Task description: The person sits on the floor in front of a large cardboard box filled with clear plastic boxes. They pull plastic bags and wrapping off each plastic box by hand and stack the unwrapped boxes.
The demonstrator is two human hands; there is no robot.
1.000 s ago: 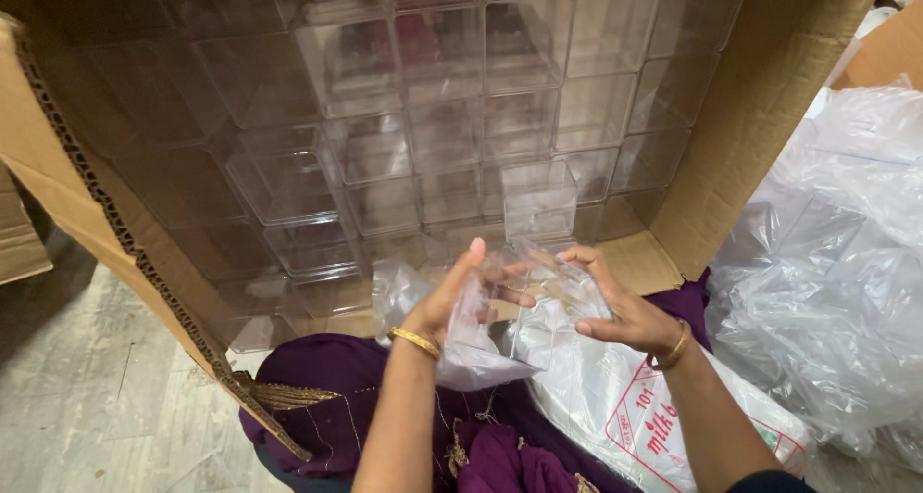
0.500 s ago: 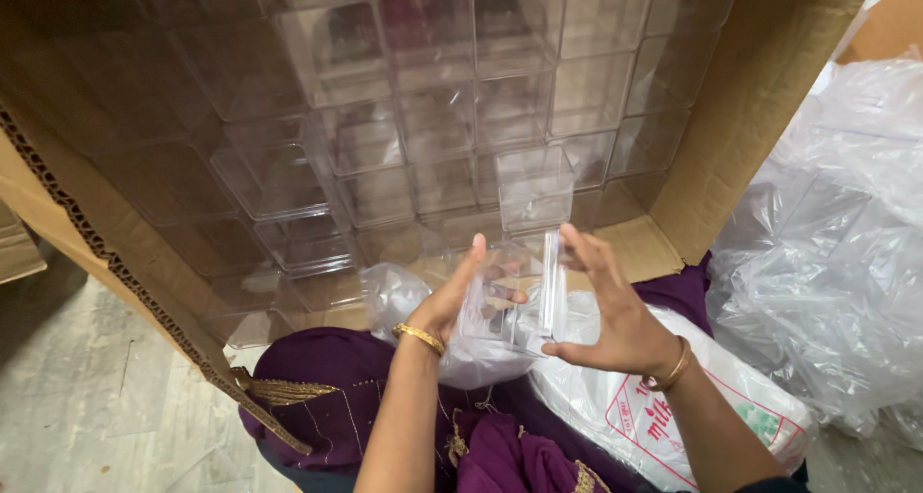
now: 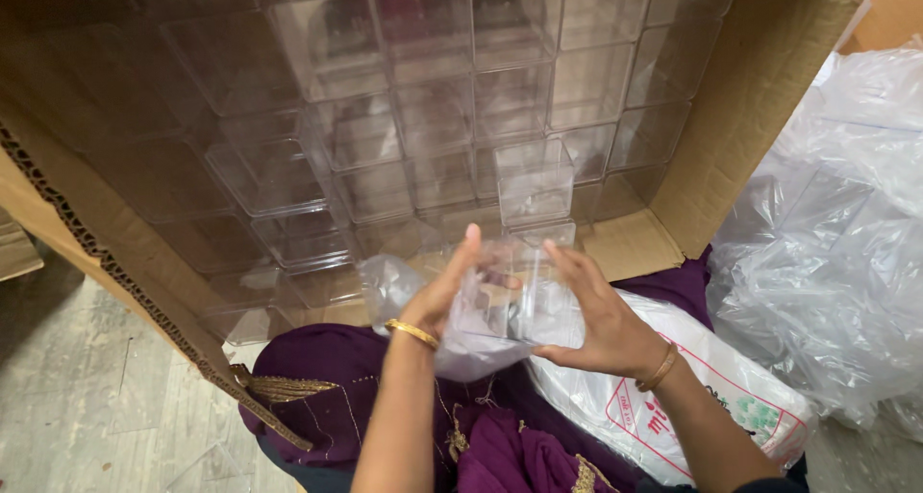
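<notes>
A clear plastic box [image 3: 524, 301] is held between both hands just in front of the cardboard carton's opening. My left hand [image 3: 444, 293] grips its left side, with a thin clear plastic wrapper [image 3: 404, 286] bunched under the fingers. On the box's right side lies my right hand [image 3: 601, 315], fingers spread along it. Both wrists wear gold bangles. Inside the large cardboard carton [image 3: 740, 99] several more clear boxes [image 3: 437, 118] are stacked in rows.
A heap of crumpled clear plastic bags [image 3: 836, 252] lies to the right. A white printed bag [image 3: 731, 406] rests on my lap over purple cloth [image 3: 327, 397]. The carton's corrugated left flap [image 3: 106, 262] slants over a grey tiled floor [image 3: 87, 406].
The hands have lifted the clear box slightly and turned it; the wrapper has slipped down off it toward the left hand. The view shifted a little downward.
</notes>
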